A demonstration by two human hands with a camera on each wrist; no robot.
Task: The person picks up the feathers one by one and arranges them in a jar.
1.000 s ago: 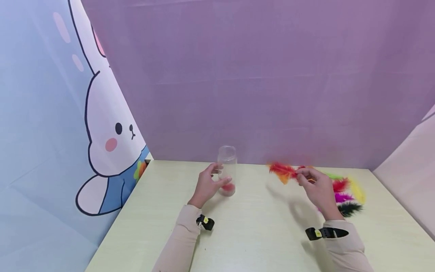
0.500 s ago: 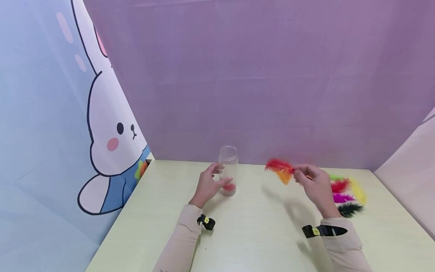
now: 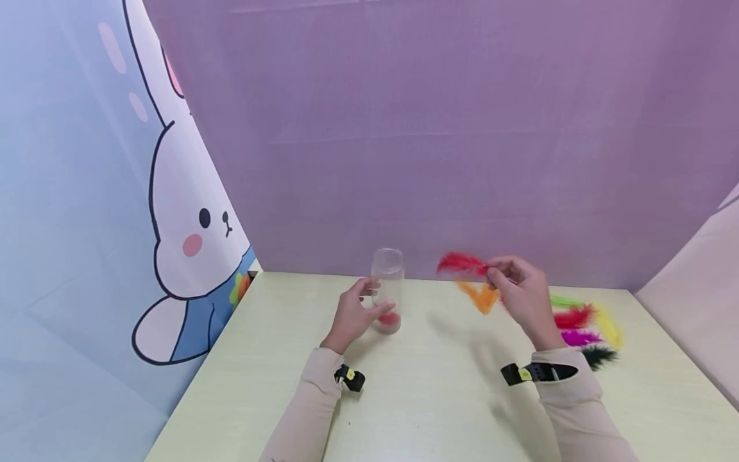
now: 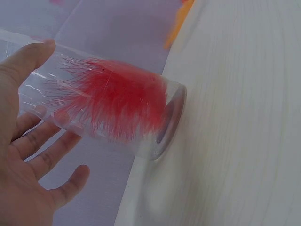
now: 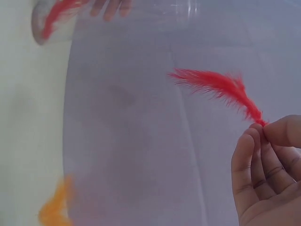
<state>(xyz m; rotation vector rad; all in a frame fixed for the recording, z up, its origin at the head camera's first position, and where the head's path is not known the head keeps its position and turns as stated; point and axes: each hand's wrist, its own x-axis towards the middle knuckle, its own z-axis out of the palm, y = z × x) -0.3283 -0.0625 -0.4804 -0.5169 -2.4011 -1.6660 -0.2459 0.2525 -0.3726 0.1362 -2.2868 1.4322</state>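
My left hand holds a tall clear jar upright on the table, thumb in front and fingers round the far side. Inside the jar, near its base, lies a fluffy red feather. To the right, my right hand pinches another red feather by its quill end between thumb and fingertips. That feather is raised, its soft tip pointing left at the jar. Below it, an orange feather lies on the table near the back edge.
Several loose feathers lie on the right behind my right wrist: a green one, a red one, a yellow one, a magenta one and a black one. A purple cloth hangs behind the table.
My right hand has moved up and left with the red feather, away from the orange feather, which now shows apart on the table. My left hand stays on the jar.
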